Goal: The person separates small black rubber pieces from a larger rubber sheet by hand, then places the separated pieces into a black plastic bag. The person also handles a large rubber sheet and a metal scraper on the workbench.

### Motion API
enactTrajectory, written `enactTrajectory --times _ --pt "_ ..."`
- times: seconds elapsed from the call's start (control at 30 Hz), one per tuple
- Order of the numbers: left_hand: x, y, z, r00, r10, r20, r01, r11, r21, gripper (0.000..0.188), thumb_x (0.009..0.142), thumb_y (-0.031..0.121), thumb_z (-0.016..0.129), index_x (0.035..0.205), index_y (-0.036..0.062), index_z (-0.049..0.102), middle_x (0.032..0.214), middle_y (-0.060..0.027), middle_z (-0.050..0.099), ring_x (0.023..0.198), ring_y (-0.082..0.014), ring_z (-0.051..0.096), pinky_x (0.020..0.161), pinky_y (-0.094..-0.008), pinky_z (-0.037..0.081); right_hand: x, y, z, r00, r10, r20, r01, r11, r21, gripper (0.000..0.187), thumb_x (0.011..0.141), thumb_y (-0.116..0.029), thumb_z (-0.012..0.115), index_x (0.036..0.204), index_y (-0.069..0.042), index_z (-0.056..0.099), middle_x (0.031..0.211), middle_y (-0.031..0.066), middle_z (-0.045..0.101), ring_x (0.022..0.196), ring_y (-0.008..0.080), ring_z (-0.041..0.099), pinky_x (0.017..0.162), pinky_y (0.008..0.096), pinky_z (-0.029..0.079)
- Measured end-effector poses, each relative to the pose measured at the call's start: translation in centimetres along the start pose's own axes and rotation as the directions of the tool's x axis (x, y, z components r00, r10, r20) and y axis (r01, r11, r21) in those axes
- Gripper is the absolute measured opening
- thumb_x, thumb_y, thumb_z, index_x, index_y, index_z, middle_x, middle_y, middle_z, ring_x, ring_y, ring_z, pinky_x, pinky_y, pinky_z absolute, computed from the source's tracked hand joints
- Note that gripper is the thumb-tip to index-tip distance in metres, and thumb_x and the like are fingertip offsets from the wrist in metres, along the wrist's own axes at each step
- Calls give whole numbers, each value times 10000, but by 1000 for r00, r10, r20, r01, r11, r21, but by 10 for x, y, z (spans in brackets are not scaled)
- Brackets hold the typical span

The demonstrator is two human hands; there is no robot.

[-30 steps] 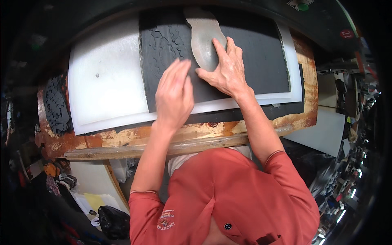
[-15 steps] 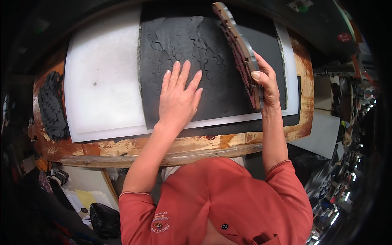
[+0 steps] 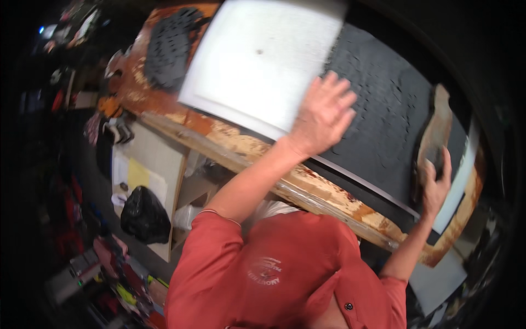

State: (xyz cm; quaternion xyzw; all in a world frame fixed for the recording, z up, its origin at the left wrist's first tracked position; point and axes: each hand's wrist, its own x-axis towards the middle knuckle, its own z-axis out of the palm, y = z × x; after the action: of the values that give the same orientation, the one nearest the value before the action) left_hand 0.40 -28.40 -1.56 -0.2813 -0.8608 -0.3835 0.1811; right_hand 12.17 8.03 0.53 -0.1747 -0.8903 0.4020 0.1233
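A black rubber-like sheet [image 3: 383,148] with rows of jagged cut lines lies on a white board [image 3: 246,77]. Over the border between sheet and bare board is my left hand [image 3: 323,118], open, its fingers spread and slightly blurred; whether it touches the sheet I cannot tell. At the sheet's right side, my right hand [image 3: 436,189] grips the near end of a long, wavy-edged cutting die [image 3: 440,123]. The die's pale back faces up, and its underside is hidden.
A stack of perforated black pieces [image 3: 172,49] rests at the left on the worn wooden table [image 3: 219,134]. A dark machine edge [image 3: 433,44] borders the far right. Below the table are a black plastic bag [image 3: 145,214] and a leaning panel [image 3: 159,148].
The view has turned and shifted left. My right hand has lowered the die from a tilted, raised pose towards the sheet's right side. My left hand has moved to the sheet's left edge.
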Motion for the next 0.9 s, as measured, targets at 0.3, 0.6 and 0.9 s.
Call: enactTrajectory --times 0.3,0.6,0.9 --pt "-74 -156 -189 672 -615 -412 726 438 530 571 1057 403 581 1334 -89 660 1301 -310 674 1221 -427 631 1070 -508 484 -1 224 -143 843 304 -444 -482 794 -371 683 1036 -569 598 1358 26 689 1296 235 724 1195 357 676 1052 435 489" --pt "-86 -192 -193 669 -552 -497 741 445 503 516 1000 467 641 1145 -12 767 1151 -271 728 1155 -424 651 1028 -497 492 -11 224 -149 835 327 -443 -535 672 -512 685 1015 -659 534 1310 -79 746 1227 187 762 1150 388 693 1022 463 500" --pt "-83 -209 -212 629 -636 -446 770 435 466 541 956 534 695 1112 21 764 1062 -191 774 1066 -371 710 975 -467 532 2 259 -173 837 334 -433 -544 587 -600 809 1000 -722 520 1317 -7 725 1255 219 747 1192 382 685 1041 451 492"
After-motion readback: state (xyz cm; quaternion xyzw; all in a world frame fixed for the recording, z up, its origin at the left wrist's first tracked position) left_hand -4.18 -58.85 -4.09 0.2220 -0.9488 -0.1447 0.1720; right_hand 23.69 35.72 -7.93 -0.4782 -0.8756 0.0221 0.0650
